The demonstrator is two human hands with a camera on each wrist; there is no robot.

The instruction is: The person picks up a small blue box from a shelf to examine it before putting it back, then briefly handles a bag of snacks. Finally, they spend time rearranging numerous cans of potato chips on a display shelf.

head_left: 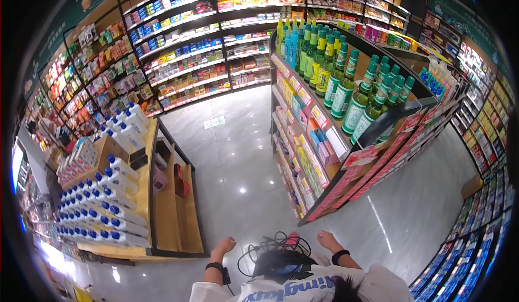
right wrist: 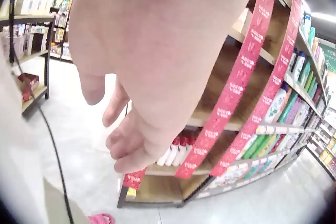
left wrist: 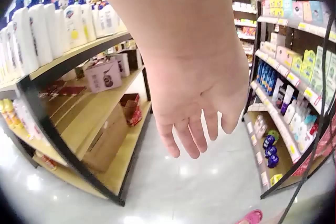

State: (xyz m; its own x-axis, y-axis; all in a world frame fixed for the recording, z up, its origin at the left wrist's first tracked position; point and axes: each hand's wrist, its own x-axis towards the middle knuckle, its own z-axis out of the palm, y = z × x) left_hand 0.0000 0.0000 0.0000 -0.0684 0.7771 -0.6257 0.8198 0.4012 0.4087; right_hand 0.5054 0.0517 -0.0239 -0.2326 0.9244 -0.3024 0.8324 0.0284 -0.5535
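My left hand [head_left: 226, 244] hangs low in front of my body, holding nothing. In the left wrist view its fingers [left wrist: 195, 134] point down, relaxed, over the floor. The right hand [head_left: 328, 241] hangs free on the other side, its fingers [right wrist: 125, 140] loosely bent around nothing in the right wrist view. Nearest the left hand is a wooden display stand [head_left: 178, 221] topped with white pump bottles with blue caps [head_left: 102, 215]. Close by the right hand stands a shelf unit [head_left: 319, 205] with green-capped bottles [head_left: 357, 94] on top.
Grey floor [head_left: 232, 161] runs between the stand and the shelf unit toward stocked wall shelves [head_left: 184, 48]. Black cables [head_left: 275, 243] loop in front of my body. Red strips [right wrist: 231, 98] cross the shelf end. A pink shoe [left wrist: 253, 216] shows below.
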